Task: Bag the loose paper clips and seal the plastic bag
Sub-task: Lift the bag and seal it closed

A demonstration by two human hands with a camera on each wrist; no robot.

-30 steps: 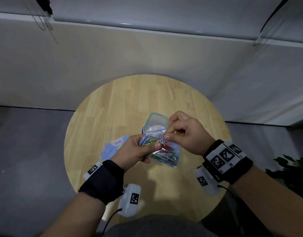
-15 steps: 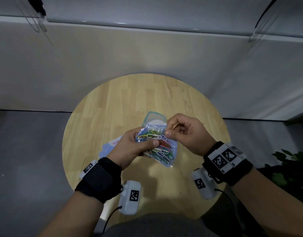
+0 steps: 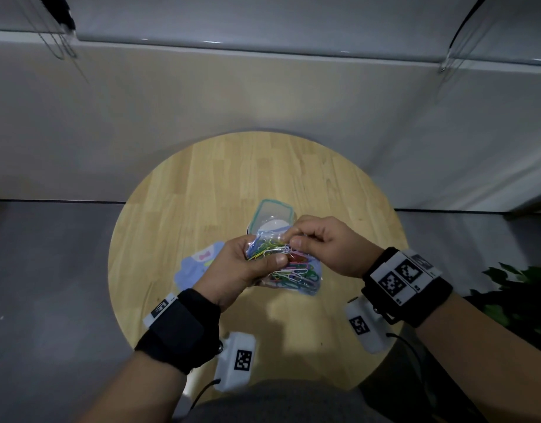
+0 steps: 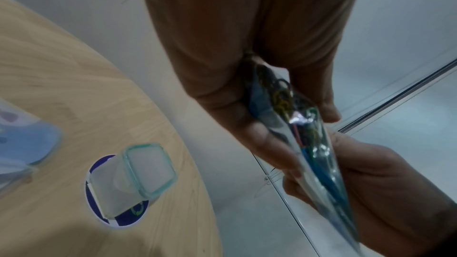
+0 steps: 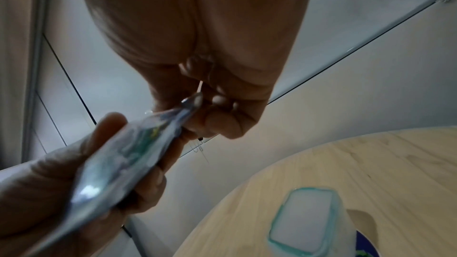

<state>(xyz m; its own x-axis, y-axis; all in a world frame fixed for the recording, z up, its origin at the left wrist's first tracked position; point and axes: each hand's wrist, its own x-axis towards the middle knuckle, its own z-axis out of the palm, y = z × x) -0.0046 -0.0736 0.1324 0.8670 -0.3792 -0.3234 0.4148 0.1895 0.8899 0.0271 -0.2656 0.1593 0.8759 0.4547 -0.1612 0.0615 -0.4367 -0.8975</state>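
Black wrist straps (image 3: 183, 331), white tags with black square codes (image 3: 399, 277), white cabled camera boxes (image 3: 237, 361).

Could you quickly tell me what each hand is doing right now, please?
Left hand: grips the plastic bag of paper clips.
Right hand: pinches the bag's top edge.

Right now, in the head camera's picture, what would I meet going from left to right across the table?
Blue packet → left hand → bag of paper clips → right hand → plant past the table's edge.
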